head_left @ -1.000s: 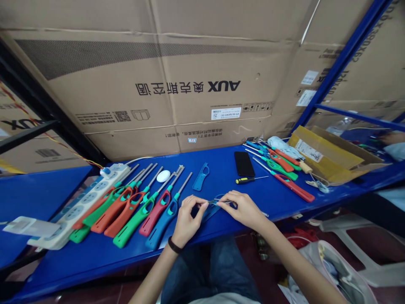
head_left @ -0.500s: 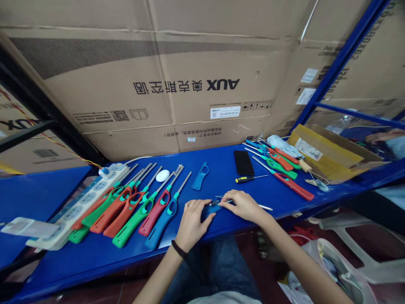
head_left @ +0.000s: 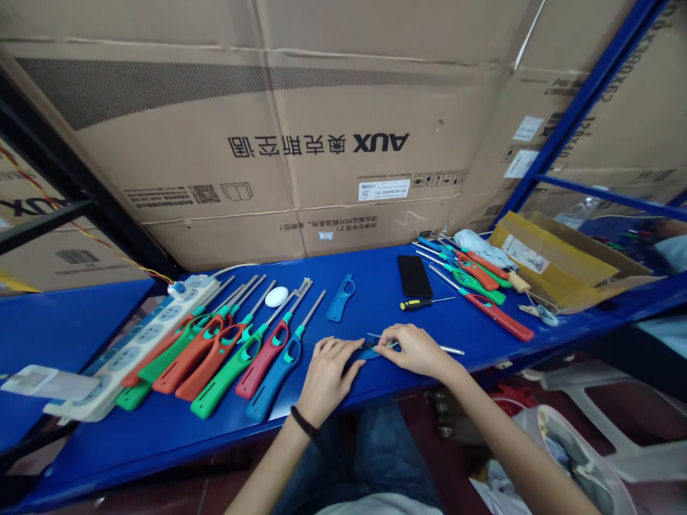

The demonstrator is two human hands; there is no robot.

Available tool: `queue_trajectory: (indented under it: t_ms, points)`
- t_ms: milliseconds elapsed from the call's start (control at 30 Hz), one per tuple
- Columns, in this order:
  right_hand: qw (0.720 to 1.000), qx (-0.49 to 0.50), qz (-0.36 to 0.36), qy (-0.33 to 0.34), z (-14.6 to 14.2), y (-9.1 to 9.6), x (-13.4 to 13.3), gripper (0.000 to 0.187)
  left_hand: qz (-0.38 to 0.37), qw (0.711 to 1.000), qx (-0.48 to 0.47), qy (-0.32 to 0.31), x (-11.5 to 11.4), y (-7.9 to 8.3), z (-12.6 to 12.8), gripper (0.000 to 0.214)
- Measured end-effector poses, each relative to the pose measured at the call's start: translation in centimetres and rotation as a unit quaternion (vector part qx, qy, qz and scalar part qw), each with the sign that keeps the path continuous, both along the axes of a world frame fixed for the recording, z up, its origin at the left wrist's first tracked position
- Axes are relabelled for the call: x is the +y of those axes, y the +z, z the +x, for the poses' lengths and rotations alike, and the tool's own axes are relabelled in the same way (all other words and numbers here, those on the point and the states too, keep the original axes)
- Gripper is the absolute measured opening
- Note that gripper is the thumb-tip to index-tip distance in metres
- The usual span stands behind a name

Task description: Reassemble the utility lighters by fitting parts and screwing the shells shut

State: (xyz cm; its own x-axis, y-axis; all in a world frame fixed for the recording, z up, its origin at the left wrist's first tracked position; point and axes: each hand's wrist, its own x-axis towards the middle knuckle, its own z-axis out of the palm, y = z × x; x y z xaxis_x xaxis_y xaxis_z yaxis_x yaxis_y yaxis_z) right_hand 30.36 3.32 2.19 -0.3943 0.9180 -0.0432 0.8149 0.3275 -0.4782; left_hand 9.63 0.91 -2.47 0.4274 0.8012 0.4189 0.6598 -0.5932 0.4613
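A blue lighter casing half [head_left: 369, 353], with small parts and thin wires on it, lies near the shelf's front edge between my hands. My left hand [head_left: 328, 373] grips its left end, thumb in front and fingers behind. With closed fingertips, my right hand [head_left: 412, 350] pinches a small wire-like part over the casing; the hand hides most of it. Beyond them lies another blue casing half [head_left: 339, 299]. A metal tube [head_left: 451, 350] rests just right of my right hand. A yellow-and-black screwdriver [head_left: 414, 305] and a black phone [head_left: 414, 277] sit farther back.
Several coloured long-neck lighters [head_left: 228, 379] are lined up at left beside a white power strip [head_left: 140, 346]. More lighters [head_left: 486, 304] lie at right near an open yellow-taped box [head_left: 552, 254]. Large cartons [head_left: 322, 93] stand behind. Another person's sleeve [head_left: 673, 252] shows at far right.
My right fingers have shifted slightly on the small parts, and the wire between them sits differently. My left hand stays nearly in place. At far right, the other person's hand has moved.
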Motion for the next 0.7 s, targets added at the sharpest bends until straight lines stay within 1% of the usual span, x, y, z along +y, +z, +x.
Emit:
queue_trajectory:
  t_ms: [367, 700]
  points:
    - [0.999, -0.02, -0.023, -0.013, 0.46, 0.18, 0.47, 0.018, 0.005, 1.0, 0.013, -0.002, 0.07, 0.22, 0.07, 0.031]
    - [0.999, -0.026, -0.027, 0.011, 0.3, 0.62, 0.86, 0.015, 0.016, 0.999, 0.033, -0.011, 0.01, 0.15, 0.14, 0.034]
